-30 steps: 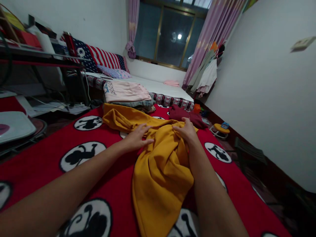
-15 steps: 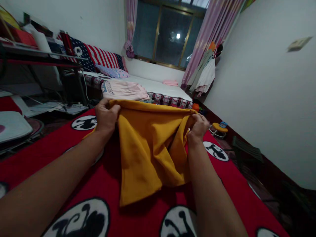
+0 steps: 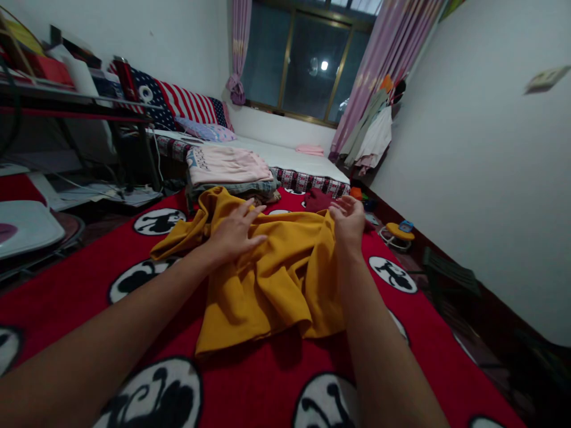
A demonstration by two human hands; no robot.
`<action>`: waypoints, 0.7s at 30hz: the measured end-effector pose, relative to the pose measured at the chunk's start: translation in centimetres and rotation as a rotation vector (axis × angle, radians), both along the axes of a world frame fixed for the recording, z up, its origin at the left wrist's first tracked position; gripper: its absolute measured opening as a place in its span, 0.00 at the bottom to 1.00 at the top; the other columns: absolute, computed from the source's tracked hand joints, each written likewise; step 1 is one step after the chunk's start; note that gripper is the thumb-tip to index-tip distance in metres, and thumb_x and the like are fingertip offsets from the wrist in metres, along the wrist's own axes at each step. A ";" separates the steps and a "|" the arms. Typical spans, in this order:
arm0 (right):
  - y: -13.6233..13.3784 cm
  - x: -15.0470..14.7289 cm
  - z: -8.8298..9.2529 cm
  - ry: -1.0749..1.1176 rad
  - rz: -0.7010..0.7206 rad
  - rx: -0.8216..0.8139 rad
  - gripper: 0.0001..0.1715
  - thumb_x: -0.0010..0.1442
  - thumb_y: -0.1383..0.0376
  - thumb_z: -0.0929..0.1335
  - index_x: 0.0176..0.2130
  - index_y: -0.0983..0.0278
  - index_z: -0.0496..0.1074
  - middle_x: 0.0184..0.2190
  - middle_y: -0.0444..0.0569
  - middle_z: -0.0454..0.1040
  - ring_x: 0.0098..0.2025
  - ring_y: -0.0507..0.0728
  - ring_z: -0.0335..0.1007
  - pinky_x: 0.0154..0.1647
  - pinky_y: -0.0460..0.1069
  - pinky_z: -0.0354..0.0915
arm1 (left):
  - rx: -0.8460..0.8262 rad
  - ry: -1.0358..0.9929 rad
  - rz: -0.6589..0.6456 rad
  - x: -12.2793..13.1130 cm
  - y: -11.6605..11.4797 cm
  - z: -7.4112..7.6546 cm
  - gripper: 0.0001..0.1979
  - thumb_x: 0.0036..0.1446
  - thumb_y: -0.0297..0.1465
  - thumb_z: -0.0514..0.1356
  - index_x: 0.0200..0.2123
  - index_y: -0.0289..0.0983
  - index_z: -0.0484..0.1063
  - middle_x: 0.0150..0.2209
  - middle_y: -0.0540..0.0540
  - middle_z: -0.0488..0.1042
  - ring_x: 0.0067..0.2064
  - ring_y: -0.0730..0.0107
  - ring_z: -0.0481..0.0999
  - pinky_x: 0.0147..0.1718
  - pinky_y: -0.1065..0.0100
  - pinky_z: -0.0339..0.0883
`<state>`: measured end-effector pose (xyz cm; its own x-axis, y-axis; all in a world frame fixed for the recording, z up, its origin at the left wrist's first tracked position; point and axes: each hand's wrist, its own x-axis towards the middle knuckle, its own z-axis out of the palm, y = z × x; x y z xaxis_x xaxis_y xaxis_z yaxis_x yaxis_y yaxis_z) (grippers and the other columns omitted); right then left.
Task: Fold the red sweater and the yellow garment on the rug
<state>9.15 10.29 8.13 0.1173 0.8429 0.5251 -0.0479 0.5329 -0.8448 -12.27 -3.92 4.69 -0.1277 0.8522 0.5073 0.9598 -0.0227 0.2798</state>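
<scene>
A mustard-yellow long-sleeved top [image 3: 272, 279] lies rumpled on the red blanket [image 3: 250, 386], which has round black-and-white figures. One sleeve spreads out to the left, and the lower edge hangs in loose folds toward me. Over the upper left part of the top, my left hand [image 3: 238, 232] is open with its fingers spread. My right hand [image 3: 350, 223] is at the top's upper right corner, its fingers loosely bent and apart. Whether the right thumb still touches the cloth is hard to see.
Folded clothes, a pale pink one [image 3: 227, 163] uppermost, are stacked beyond the top. A dark red cloth [image 3: 317, 200] lies at the blanket's far edge. A cluttered desk [image 3: 75, 110] stands left; a yellow stool [image 3: 400, 232] and a dark folding stool [image 3: 450, 270] stand right.
The yellow top has come down from between my raised hands onto the blanket. My left hand has let go, opened and moved right; my right hand has loosened its fingers.
</scene>
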 end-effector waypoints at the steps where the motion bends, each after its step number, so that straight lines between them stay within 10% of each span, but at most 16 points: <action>1: 0.0 -0.4 -0.5 -0.030 0.038 -0.065 0.29 0.44 0.67 0.69 0.48 0.64 0.63 0.50 0.56 0.69 0.44 0.55 0.74 0.47 0.52 0.70 | -0.073 -0.008 -0.061 0.4 0.1 -0.4 0.40 0.51 0.40 0.62 0.66 0.41 0.54 0.65 0.39 0.58 0.63 0.48 0.61 0.57 0.53 0.58; 5: -0.1 -0.9 -1.8 -0.083 0.106 -0.239 0.37 0.44 0.63 0.72 0.53 0.65 0.61 0.58 0.64 0.63 0.45 0.58 0.74 0.44 0.52 0.72 | -0.306 0.004 -0.206 1.5 -0.4 -0.2 0.30 0.51 0.34 0.59 0.59 0.41 0.66 0.47 0.42 0.76 0.46 0.53 0.76 0.42 0.62 0.67; 13: -2.1 -0.7 0.9 -0.057 0.112 0.116 0.20 0.49 0.65 0.68 0.44 0.68 0.68 0.43 0.57 0.74 0.44 0.58 0.75 0.49 0.52 0.69 | -0.512 0.027 -0.758 7.5 -5.6 4.7 0.12 0.49 0.30 0.62 0.39 0.42 0.78 0.30 0.50 0.78 0.29 0.69 0.73 0.27 0.72 0.61; 21: -3.8 -1.9 -3.3 -1.004 0.296 -0.074 0.63 0.43 0.58 0.77 0.67 0.67 0.46 0.58 0.64 0.66 0.57 0.65 0.67 0.55 0.55 0.63 | -0.846 -0.224 -0.822 8.6 -6.2 4.8 0.10 0.56 0.28 0.55 0.27 0.36 0.76 0.23 0.51 0.76 0.22 0.75 0.71 0.21 0.76 0.59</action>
<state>7.25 6.46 4.83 -0.5596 0.8010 0.2127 0.5733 0.5594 -0.5987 -3.63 -10.13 9.50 0.5971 0.7724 -0.2166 0.6721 -0.3344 0.6606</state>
